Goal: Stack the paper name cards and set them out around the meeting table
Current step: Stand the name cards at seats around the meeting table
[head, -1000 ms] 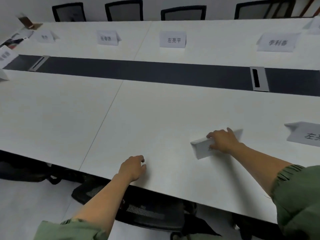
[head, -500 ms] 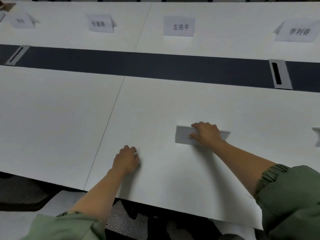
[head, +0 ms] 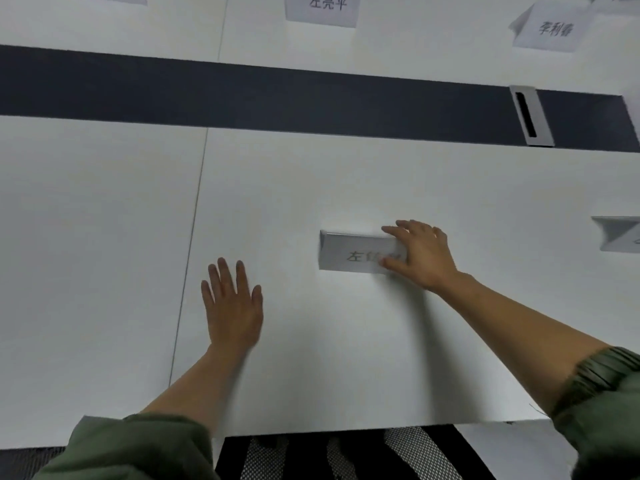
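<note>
Right hand [head: 420,256] grips the right end of a folded name card [head: 353,252], thumb on its printed front, fingers over the ridge; the card stands on the white table [head: 104,271], back from the near edge. Left hand [head: 232,306] lies flat, fingers spread, holding nothing, nearer that edge. Another card [head: 620,233] sits at the right edge; two more [head: 322,8] [head: 550,27] stand beyond the dark centre strip [head: 277,95].

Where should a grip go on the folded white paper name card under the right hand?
Probably pinch the folded white paper name card across its top ridge, coming from above, thumb on the printed near face and fingers on the far face. It stands as a low tent on the white table, so the ridge is the only raised edge. The right hand already holds its right end that way.
</note>
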### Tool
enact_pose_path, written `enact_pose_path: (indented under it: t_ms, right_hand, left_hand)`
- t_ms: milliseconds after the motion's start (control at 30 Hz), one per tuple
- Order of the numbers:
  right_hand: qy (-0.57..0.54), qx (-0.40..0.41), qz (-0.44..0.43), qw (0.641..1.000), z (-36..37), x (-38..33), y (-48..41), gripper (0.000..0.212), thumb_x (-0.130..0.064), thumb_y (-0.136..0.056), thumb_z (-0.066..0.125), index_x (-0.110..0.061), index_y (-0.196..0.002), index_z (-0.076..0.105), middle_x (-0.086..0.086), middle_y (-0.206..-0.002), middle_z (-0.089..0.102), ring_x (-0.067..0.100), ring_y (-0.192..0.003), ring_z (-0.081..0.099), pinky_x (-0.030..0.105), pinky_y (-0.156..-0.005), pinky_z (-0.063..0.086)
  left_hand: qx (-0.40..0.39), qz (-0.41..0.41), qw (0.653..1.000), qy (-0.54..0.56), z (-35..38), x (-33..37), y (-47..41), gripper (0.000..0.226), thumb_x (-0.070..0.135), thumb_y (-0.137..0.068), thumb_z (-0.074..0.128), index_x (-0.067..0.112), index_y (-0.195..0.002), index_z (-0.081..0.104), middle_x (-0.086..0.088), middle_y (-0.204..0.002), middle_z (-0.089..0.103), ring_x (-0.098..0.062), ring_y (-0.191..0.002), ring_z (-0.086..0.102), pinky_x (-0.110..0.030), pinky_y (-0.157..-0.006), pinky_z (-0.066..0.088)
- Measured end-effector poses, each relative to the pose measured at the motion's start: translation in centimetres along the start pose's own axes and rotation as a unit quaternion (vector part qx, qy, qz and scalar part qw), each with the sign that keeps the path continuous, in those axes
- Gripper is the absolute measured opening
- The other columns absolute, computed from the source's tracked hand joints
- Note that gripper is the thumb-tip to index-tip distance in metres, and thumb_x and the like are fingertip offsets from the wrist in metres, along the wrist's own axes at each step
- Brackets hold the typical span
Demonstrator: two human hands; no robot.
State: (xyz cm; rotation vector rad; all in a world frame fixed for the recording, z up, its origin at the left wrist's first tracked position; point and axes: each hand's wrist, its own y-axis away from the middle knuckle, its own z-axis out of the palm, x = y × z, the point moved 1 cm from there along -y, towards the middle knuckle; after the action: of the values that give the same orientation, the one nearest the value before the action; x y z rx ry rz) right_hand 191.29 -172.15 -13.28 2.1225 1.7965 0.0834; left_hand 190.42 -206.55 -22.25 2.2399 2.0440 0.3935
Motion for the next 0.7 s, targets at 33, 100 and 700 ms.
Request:
enact_pose_path:
  t_ms: [33,100,700]
  right_hand:
    - [0.007,0.001,0.005,1.0,0.4,0.0,-0.2,0.061,-0.053,-0.086,0.061,-0.032,-0.141,0.048,0.002,-0.15,0.043,0.025,-0.139,0.034,0.047,-0.112,0.021]
    - [0.012,0.019,0.006,1.0,0.7,-0.6,-1.1,0.052,-0.046,-0.089,0.061,-0.032,-0.137,0.052,0.0,-0.147,0.046,0.024,-0.136,0.037,0.046,-0.109,0.023]
    - [0.024,0.009,-0.02,0.999,-1.2,-4.7,-8.8,0.055,-0.049,-0.085,0.056,-0.032,-0.137,0.049,-0.002,-0.141,0.049,0.025,-0.135,0.035,0.049,-0.113,0.017]
  left_hand:
    - [0.01,-0.002,1.0,0.009,0.5,-0.2,0.1,0.062,0.043,-0.101,0.023,0.01,-0.154,0.019,-0.019,-0.161,0.01,-0.035,-0.149,0.006,-0.05,-0.121,0.006]
    - [0.021,-0.002,1.0,0.018,1.0,-0.4,0.0,0.066,0.046,-0.097,0.018,0.011,-0.154,0.019,-0.017,-0.161,0.01,-0.032,-0.15,0.006,-0.048,-0.121,0.003]
    - [0.023,0.001,0.999,0.037,1.8,-1.0,-0.5,0.067,0.046,-0.096,0.022,0.01,-0.153,0.023,-0.019,-0.16,0.013,-0.034,-0.149,0.011,-0.051,-0.12,0.008]
